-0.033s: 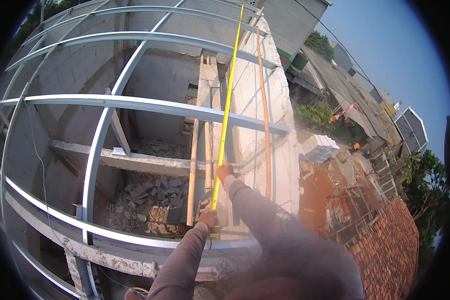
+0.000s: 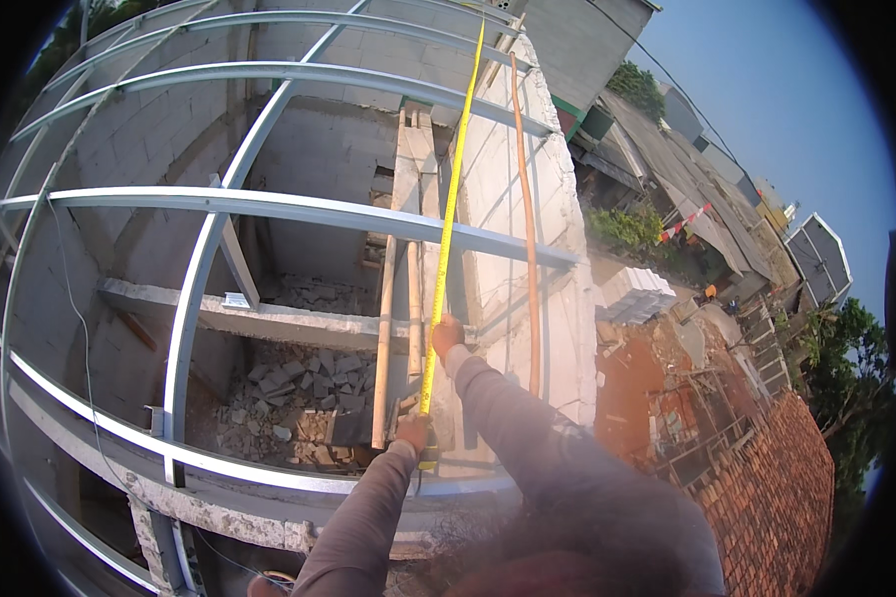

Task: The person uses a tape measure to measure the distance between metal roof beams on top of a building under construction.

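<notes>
A long yellow tape measure blade point(image 2: 453, 199) stretches away from me over the steel beams, close to the inner side of the right-hand block wall. Farther along it, my right hand point(image 2: 449, 334) is closed around the blade. My left hand point(image 2: 411, 431) is closed at its near end, beside the dark and yellow tape case point(image 2: 428, 460), just above the near steel beam point(image 2: 299, 481). The fingers of both hands are partly hidden. Under the blade, a steel cross beam point(image 2: 358, 214) runs from left to right.
An orange-brown hose or pipe point(image 2: 525, 199) lies along the pale block wall point(image 2: 558, 289). Below the open steel frame are wooden poles point(image 2: 384, 348) and broken rubble point(image 2: 304, 388). A thin cable point(image 2: 85, 338) hangs at left. Beyond the wall, a tiled roof point(image 2: 767, 497) lies lower down.
My right hand sits very slightly farther from me along the blade. My left hand and the surroundings look the same.
</notes>
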The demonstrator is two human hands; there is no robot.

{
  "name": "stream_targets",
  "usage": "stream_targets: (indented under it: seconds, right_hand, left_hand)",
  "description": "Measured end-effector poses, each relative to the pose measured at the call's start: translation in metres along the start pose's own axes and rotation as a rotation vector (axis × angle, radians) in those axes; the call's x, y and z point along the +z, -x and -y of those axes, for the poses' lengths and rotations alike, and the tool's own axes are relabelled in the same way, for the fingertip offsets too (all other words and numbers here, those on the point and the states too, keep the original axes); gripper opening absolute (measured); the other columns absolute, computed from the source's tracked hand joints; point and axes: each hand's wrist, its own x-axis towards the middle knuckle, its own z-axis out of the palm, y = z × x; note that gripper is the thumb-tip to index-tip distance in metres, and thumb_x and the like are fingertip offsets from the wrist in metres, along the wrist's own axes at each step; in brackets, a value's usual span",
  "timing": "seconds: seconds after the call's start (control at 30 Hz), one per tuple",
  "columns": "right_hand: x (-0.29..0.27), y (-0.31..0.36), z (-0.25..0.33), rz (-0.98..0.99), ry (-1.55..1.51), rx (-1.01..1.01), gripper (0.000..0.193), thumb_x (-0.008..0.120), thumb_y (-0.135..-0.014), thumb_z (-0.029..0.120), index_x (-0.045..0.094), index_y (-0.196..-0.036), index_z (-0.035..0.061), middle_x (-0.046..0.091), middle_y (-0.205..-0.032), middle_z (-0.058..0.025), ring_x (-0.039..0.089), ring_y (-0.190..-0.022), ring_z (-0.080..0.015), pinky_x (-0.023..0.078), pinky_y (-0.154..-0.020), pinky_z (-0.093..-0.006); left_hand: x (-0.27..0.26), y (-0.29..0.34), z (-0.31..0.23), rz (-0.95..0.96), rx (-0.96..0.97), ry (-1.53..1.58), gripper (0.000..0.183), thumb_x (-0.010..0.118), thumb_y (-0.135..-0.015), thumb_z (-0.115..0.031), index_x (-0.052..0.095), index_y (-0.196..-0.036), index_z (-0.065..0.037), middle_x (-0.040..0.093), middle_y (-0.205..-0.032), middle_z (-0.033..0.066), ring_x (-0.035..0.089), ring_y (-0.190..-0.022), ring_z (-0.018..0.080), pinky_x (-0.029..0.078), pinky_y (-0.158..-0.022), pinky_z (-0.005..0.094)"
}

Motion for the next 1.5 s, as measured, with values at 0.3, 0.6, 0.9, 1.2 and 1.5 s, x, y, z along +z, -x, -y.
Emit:
stream_targets:
  seconds: [0.3,0.6,0.9,1.2,1.5]
  right_hand:
    - [-0.029,0.02,-0.012,-0.003,-0.406,0.338,0.024,0.039,-0.094,0.006,0.048,-0.116,0.0071,0.058,-0.085,-0.0123,0.056,-0.055,-0.0209,0.05,-0.047,-0.0366]
    - [-0.043,0.127,0.002,0.058,-0.28,0.416,0.026,0.039,-0.091,0.002,0.051,-0.114,0.0048,0.057,-0.08,-0.0114,0.059,-0.061,-0.0221,0.05,-0.047,-0.0367]
    - [-0.019,0.217,0.015,0.296,-0.444,0.585,0.023,0.042,-0.096,0.003,0.048,-0.118,0.0053,0.06,-0.089,-0.0151,0.066,-0.073,-0.0291,0.06,-0.061,-0.0439]
    - [-0.01,0.189,0.065,0.3,-0.513,0.426,0.022,0.047,-0.098,0.007,0.052,-0.119,0.0055,0.06,-0.09,-0.0123,0.064,-0.072,-0.0241,0.058,-0.061,-0.0397]
    - [-0.012,0.11,0.025,0.229,-0.502,0.366,0.02,0.046,-0.098,0.006,0.051,-0.117,0.0055,0.061,-0.088,-0.0108,0.063,-0.071,-0.0225,0.057,-0.061,-0.0378]
  left_hand:
    - [0.022,0.027,0.034,0.214,0.104,-0.048,0.031,0.061,-0.088,-0.028,0.069,-0.096,0.001,0.069,-0.087,0.0168,0.066,-0.08,0.0247,0.05,-0.072,0.0374]
    - [-0.018,0.18,-0.057,0.403,-0.535,0.448,0.026,0.055,-0.096,-0.025,0.063,-0.109,-0.003,0.065,-0.083,0.0078,0.062,-0.067,0.0197,0.053,-0.06,0.0356]
    - [-0.094,0.255,-0.021,0.421,-0.015,-0.48,0.036,0.048,-0.101,-0.029,0.061,-0.114,0.001,0.071,-0.103,0.0138,0.068,-0.081,0.0203,0.054,-0.073,0.0333]
    - [-0.099,0.208,-0.037,0.268,0.351,-0.938,0.037,0.046,-0.089,-0.01,0.069,-0.117,-0.017,0.067,-0.112,0.015,0.063,-0.107,0.0327,0.049,-0.096,0.0422]
    - [-0.064,0.111,0.005,0.129,0.36,-0.328,0.033,0.046,-0.102,-0.03,0.07,-0.103,-0.007,0.067,-0.089,0.0077,0.06,-0.084,0.0192,0.047,-0.077,0.0325]
